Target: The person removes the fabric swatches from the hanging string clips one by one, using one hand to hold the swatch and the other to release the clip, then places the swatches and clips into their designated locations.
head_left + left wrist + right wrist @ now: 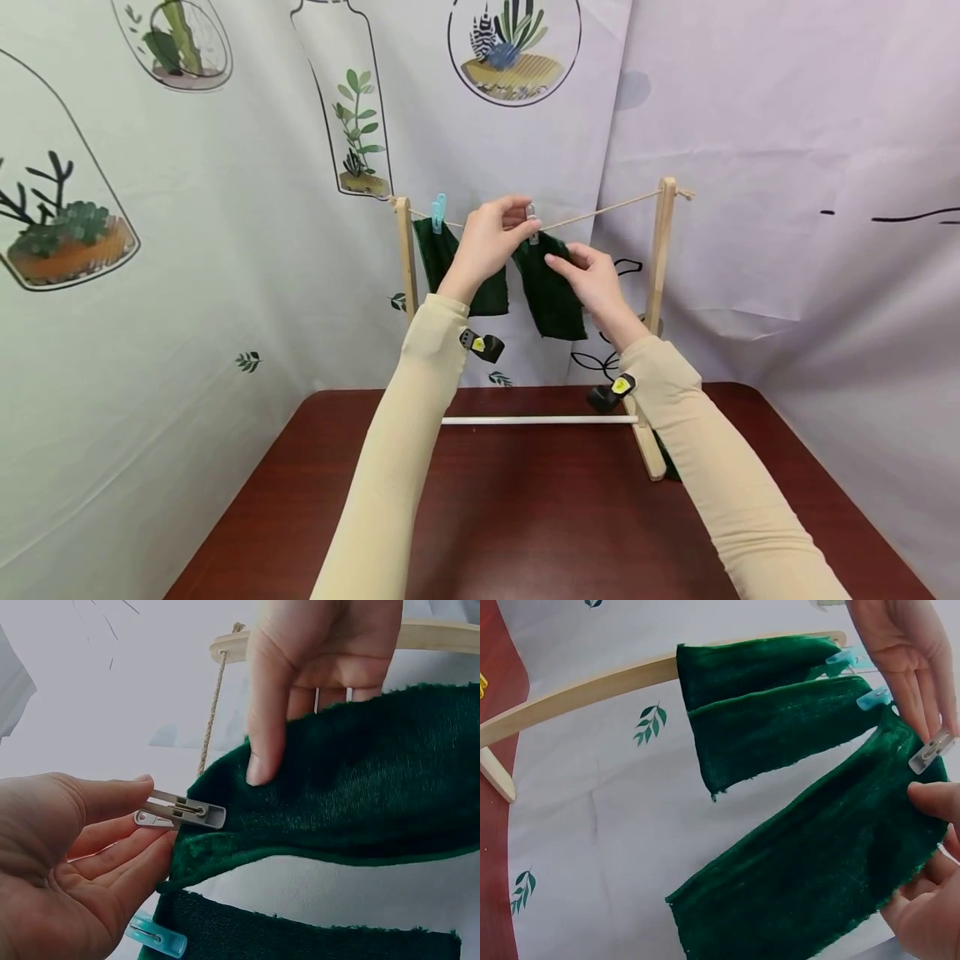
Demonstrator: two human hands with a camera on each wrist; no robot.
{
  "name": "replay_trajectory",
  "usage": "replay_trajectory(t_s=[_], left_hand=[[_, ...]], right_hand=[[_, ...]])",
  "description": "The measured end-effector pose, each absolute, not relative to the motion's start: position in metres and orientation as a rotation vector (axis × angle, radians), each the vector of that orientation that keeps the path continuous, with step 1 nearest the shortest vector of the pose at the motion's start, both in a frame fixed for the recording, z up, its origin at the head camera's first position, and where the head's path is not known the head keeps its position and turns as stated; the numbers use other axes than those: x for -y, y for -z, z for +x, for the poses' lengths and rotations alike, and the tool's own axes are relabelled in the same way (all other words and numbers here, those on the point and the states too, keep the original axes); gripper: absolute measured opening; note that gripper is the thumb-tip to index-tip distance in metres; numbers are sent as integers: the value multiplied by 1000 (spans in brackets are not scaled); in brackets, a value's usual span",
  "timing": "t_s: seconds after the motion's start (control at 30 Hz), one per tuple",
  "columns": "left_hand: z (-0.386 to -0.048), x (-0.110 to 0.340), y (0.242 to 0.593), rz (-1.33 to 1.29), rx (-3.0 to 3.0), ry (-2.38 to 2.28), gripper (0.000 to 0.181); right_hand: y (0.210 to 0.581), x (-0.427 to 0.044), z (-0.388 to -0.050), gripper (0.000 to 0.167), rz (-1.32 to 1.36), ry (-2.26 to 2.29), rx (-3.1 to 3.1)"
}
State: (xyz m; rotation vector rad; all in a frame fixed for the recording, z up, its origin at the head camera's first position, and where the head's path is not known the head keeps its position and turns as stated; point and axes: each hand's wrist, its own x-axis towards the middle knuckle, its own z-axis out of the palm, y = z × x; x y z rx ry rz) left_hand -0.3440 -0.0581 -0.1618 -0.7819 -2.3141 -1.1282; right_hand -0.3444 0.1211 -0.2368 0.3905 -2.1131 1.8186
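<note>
My left hand (pixel 489 237) pinches the handle end of a grey clothespin (pixel 199 812) between thumb and fingers. Its jaws sit over the top edge of a dark green velvety cloth (pixel 553 296) on the rope (pixel 600 210). To the right, my right hand (pixel 595 287) holds that cloth near its upper side edge, thumb on the front and fingers behind. Two blue clothespins (pixel 875 698) show in the right wrist view beside the grey one. They clip another green cloth (pixel 780 731), which hangs in folds at the left and is partly hidden by my left hand in the head view.
The rope spans two wooden posts (pixel 662 258), joined low down by a white rod (pixel 540 420). This rack stands on a dark red table (pixel 517 508). More green fabric (pixel 666 458) lies behind the right foot. A plant-printed curtain (pixel 247 208) hangs behind.
</note>
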Motion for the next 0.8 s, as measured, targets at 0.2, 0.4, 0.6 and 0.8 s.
replay_trajectory(t_s=[0.2, 0.4, 0.6, 0.8], left_hand=[[-342, 60, 162, -784, 2311, 1125, 44], [-343, 60, 164, -795, 2296, 1128, 43], [-342, 60, 165, -796, 2281, 1104, 42], [-339, 59, 164, -783, 2243, 1094, 37]], right_hand=[[233, -123, -340, 37, 411, -1775, 2047], [233, -123, -336, 39, 383, -1739, 2043], [233, -122, -336, 44, 370, -1747, 2022], [230, -122, -337, 47, 341, -1718, 2022]])
